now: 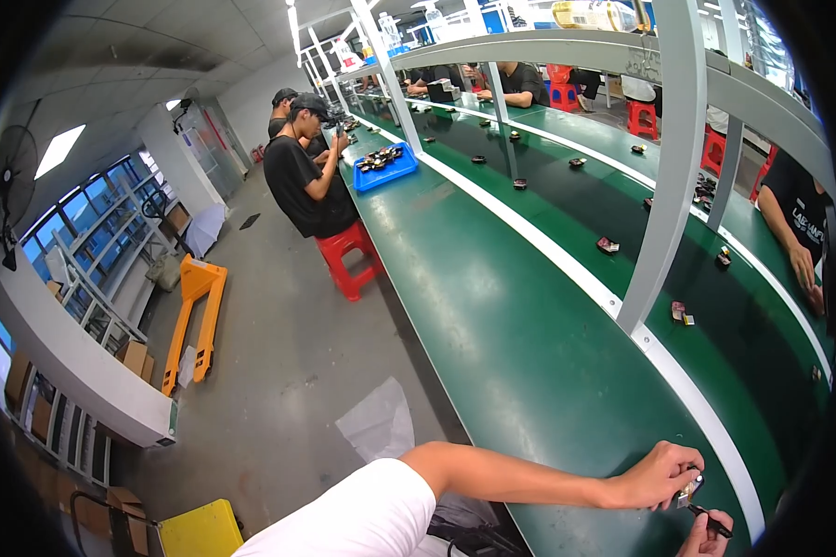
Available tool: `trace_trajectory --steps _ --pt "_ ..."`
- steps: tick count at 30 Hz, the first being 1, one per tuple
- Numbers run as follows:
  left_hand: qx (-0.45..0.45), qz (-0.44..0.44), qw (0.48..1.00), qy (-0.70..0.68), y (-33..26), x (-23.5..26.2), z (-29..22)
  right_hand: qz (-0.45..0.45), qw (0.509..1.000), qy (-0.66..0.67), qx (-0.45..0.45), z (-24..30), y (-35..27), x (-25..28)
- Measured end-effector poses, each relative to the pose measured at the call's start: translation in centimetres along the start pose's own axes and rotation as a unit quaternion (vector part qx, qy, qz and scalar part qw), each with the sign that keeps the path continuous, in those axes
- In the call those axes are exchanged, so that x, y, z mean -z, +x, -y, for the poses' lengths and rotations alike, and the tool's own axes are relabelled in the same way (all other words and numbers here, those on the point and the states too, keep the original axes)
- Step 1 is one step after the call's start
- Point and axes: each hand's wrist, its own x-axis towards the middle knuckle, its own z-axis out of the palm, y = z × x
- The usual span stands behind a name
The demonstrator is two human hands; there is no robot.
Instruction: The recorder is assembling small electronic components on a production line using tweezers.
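The left hand (658, 475) is gripping a small shiny part (689, 489) against the green desk (529, 353), near its white stripe. The right hand (706, 538), closed, is holding a thin dark tool (712, 522) whose long axis is pointing up-left toward the part. Cardboard boxes (136, 357) are sitting by the windows at left, a yellow box (200, 531) on the floor below, a blue tray (385, 168) farther up the desk
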Motion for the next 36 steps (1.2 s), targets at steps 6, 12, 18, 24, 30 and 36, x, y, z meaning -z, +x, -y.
trace_trajectory --steps 6,12,18,24,30,36 --pt "0.068 0.035 0.994 -0.075 0.0 -0.7 0.3 -0.005 1.000 0.027 -0.013 0.1 -0.1 0.3" --pt "0.104 0.059 0.988 -0.097 0.1 -0.7 0.1 0.001 0.998 0.040 -0.058 -0.1 0.1 1.4" --pt "0.097 0.056 0.992 -0.054 0.3 -2.0 0.5 0.014 0.997 0.044 -0.060 0.1 0.2 2.2" --pt "0.088 0.040 0.995 -0.033 0.6 -3.6 1.4 -0.006 0.999 0.036 -0.024 -2.0 0.6 3.2" --pt "0.104 0.027 0.994 -0.025 0.2 -2.8 1.0 -0.021 0.999 0.021 0.012 -1.2 1.0 1.8" --pt "0.094 0.026 0.995 -0.028 0.3 -3.5 1.0 -0.024 0.996 -0.027 0.078 -2.2 0.8 2.5"
